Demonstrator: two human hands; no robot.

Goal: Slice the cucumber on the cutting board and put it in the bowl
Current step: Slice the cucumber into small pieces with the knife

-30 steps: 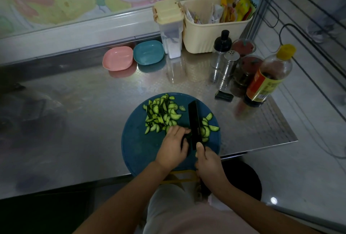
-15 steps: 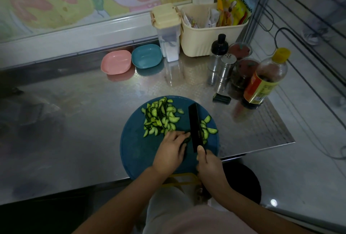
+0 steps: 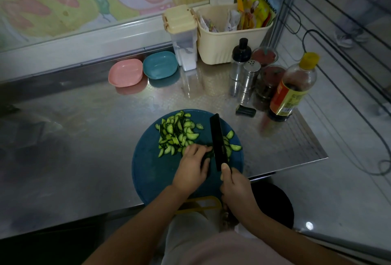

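Holding cucumber under left hand, knife in right hand alongside

Nothing here can be read. At two o'clock from the cutting board, the sauce bottle wears an orange-and-yellow label, its print too fine. At one o'clock, the packets in the basket show blurred lettering.

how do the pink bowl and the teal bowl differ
Colour: the pink bowl is salmon pink, the teal bowl blue-green. Place: the pink bowl sits left, the teal bowl right, beside the canister. Both are shallow, rounded, empty and upright at the back of the counter.
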